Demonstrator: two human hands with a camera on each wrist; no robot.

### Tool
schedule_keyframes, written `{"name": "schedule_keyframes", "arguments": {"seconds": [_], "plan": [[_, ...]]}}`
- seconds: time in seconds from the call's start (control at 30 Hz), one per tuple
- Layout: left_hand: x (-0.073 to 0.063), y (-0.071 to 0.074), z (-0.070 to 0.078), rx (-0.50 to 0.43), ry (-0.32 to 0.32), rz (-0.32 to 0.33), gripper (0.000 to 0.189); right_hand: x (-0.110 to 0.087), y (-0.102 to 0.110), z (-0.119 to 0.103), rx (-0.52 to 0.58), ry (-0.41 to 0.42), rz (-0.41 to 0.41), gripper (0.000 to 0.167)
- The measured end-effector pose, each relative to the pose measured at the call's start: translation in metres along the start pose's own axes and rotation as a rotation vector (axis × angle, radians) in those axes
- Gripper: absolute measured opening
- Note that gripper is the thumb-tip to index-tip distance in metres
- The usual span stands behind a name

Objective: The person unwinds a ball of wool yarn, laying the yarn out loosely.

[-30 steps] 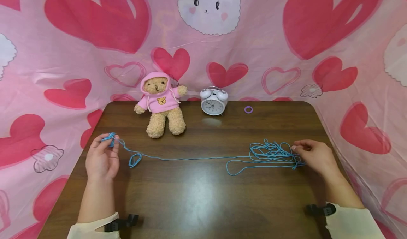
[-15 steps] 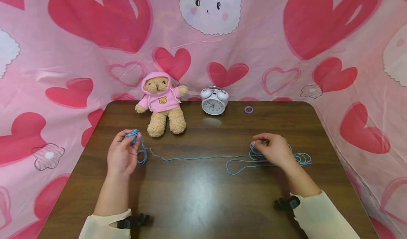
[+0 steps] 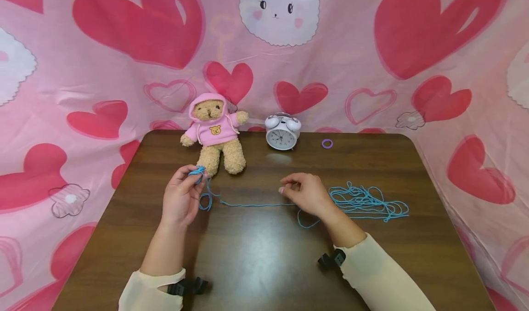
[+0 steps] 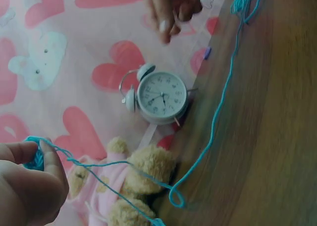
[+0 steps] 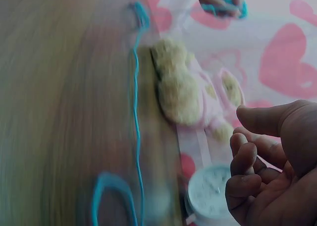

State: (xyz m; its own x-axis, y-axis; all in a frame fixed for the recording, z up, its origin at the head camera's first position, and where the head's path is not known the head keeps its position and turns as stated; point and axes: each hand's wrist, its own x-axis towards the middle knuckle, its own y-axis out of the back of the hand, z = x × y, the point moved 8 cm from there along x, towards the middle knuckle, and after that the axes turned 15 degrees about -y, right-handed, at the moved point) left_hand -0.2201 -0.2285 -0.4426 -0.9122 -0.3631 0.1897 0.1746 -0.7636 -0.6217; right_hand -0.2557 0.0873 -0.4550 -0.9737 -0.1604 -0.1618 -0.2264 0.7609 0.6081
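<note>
My left hand (image 3: 181,200) pinches a small wound bundle of blue yarn (image 3: 198,172) between thumb and fingers, raised in front of the teddy bear. A short coil of yarn (image 3: 205,202) dangles below it. From there a single strand (image 4: 213,132) runs along the table to a loose tangled heap of the same yarn (image 3: 363,200) on the right. My right hand (image 3: 307,195) hovers above the strand, left of the heap. Its fingers are loosely bent with nothing between them, as the right wrist view also shows.
The teddy bear (image 3: 215,129) in a pink hoodie sits at the table's back left. A white alarm clock (image 3: 282,134) stands beside it, and a purple ring (image 3: 327,144) lies further right. Behind the wooden table (image 3: 256,256) hangs a pink heart-patterned cloth (image 3: 248,49).
My left hand has moved rightward with the yarn bundle, and the strand has slackened. My right hand has travelled left from the far side of the heap, past it.
</note>
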Motion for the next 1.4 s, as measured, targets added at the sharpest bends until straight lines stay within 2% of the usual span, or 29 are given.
{"name": "schedule_keyframes", "arguments": {"seconds": [0.2,0.37,0.57,0.77,0.93,1.1,1.4], "plan": [[-0.004,-0.015,-0.008,0.022,0.018,-0.029,0.023,0.002,-0.042,-0.027,0.026,0.051,-0.069,0.026],[-0.008,-0.022,-0.014,0.022,0.031,-0.048,0.027,0.004,-0.071,-0.047,-0.007,0.128,-0.08,0.026],[-0.012,-0.026,-0.02,0.016,0.046,-0.062,0.026,0.01,-0.1,-0.062,-0.062,0.177,-0.094,0.029],[-0.013,-0.027,-0.022,0.019,0.048,-0.056,0.025,0.017,-0.119,-0.069,-0.103,0.194,-0.104,0.026],[-0.013,-0.026,-0.02,0.024,0.045,-0.051,0.026,0.016,-0.124,-0.074,-0.116,0.218,-0.1,0.014],[-0.01,-0.021,-0.016,0.037,0.034,-0.029,0.028,0.011,-0.12,-0.073,-0.11,0.228,-0.092,0.007],[-0.006,-0.003,-0.01,0.049,0.014,0.016,0.025,-0.003,-0.082,-0.071,-0.039,0.227,-0.069,0.005]]}}
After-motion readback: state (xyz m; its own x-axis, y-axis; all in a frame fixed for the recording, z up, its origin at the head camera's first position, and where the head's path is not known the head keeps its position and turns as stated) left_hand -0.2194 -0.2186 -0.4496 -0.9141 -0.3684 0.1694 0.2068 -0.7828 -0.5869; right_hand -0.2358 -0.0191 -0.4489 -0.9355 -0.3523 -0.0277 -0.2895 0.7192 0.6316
